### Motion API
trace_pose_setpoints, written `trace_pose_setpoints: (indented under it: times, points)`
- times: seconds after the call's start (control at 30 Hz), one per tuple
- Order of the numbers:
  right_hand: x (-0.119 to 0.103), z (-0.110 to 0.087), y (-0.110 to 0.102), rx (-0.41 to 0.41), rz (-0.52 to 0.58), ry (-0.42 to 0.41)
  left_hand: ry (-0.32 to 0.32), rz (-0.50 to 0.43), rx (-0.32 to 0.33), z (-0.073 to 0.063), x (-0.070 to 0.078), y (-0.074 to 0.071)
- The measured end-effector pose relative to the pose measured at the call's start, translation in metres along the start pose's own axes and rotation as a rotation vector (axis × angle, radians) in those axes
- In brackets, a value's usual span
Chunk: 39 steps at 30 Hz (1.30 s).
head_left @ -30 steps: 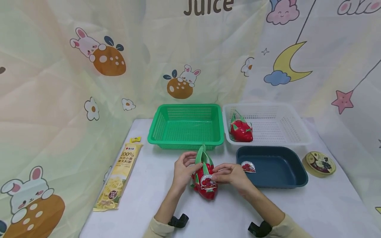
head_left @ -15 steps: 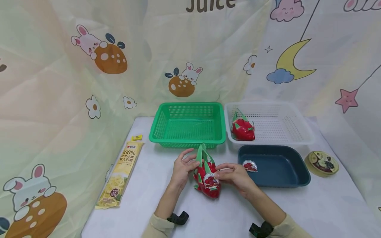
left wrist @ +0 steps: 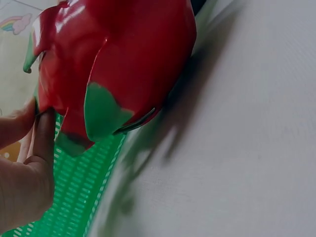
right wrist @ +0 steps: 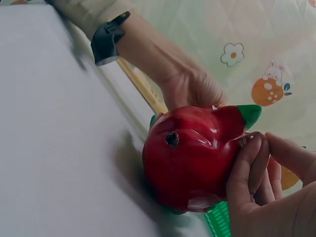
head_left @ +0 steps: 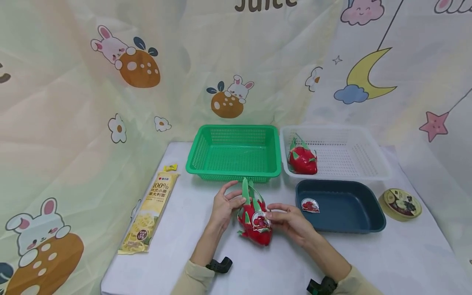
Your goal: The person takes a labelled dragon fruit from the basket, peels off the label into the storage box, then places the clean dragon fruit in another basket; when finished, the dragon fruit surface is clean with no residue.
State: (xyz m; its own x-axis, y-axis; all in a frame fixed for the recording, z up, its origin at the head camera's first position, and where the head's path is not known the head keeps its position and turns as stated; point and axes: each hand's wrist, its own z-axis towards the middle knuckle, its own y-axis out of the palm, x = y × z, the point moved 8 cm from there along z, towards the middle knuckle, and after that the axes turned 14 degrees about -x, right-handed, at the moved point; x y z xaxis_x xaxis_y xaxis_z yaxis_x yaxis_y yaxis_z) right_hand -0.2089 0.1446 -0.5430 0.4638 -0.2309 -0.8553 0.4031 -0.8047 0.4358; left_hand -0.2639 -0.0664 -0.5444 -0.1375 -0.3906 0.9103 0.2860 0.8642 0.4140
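A red dragon fruit with green leafy tips [head_left: 254, 235] is held above the white tabletop, between both hands. My left hand [head_left: 224, 209] grips it by its upper left side, thumb and fingers at the leafy end in the left wrist view. At the fruit's right side, my right hand [head_left: 291, 223] pinches the edge of a round label [head_left: 259, 221] that lies against the fruit's front. In the right wrist view, the fingertips of the right hand [right wrist: 276, 182] are drawn together right at the fruit's skin. Whether the label is fully stuck down cannot be told.
Behind the hands stand a green basket [head_left: 236, 176] and a white basket [head_left: 346, 174], which holds another dragon fruit [head_left: 303, 160]. A dark blue tray [head_left: 343, 213] bears a round label [head_left: 310, 205]. A tin [head_left: 401, 204] stands right; a pasta pack [head_left: 149, 215] and small yellow packet [head_left: 170, 167] lie left.
The head view has shifted slightly. The fruit has tilted a little between the hands, and the left hand's index finger has straightened upward. The right hand stays at the label.
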Motion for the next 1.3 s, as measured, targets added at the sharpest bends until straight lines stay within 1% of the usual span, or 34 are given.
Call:
trace_pose_setpoints:
  times: [0.17, 0.23, 0.47, 0.57, 0.63, 0.7, 0.73, 0.8, 0.87, 0.93, 1.13, 1.3]
  points:
    - [0.005, 0.004, 0.001, -0.001, 0.101, -0.009, -0.01, 0.029, 0.008, -0.001, 0.001, -0.003]
    - [0.004, 0.004, 0.002, 0.007, 0.13, -0.01, -0.009, 0.026, 0.015, -0.001, 0.001, -0.006]
    - [0.0, 0.003, 0.007, -0.011, 0.241, -0.015, 0.008, 0.022, 0.024, 0.001, 0.004, -0.011]
    - [-0.01, 0.0, 0.006, -0.004, 0.311, -0.03, 0.009, 0.035, 0.019, 0.002, 0.005, -0.011]
    - [-0.024, -0.004, 0.002, 0.025, 0.337, -0.081, 0.004, 0.043, 0.006, 0.001, 0.006, -0.009]
    - [-0.042, -0.009, -0.001, 0.034, 0.324, -0.146, 0.0, 0.044, -0.004, 0.001, 0.006, -0.009]
    - [-0.051, -0.012, -0.002, 0.037, 0.299, -0.174, -0.001, 0.045, -0.004, 0.0, 0.006, -0.009]
    - [-0.064, -0.016, -0.001, 0.018, 0.233, -0.195, 0.002, 0.044, 0.003, -0.002, 0.006, -0.01]
    - [-0.071, -0.018, 0.002, -0.022, 0.173, -0.178, 0.01, 0.04, 0.011, -0.003, 0.006, -0.011]
    - [-0.074, -0.02, 0.004, -0.035, 0.121, -0.149, 0.015, 0.04, 0.007, -0.003, 0.006, -0.012]
    - [-0.078, -0.023, -0.006, 0.035, 0.015, -0.104, 0.019, 0.035, -0.034, -0.001, 0.005, -0.009]
    - [-0.082, -0.027, -0.013, 0.05, -0.066, -0.08, 0.01, 0.047, -0.048, -0.002, 0.005, -0.007]
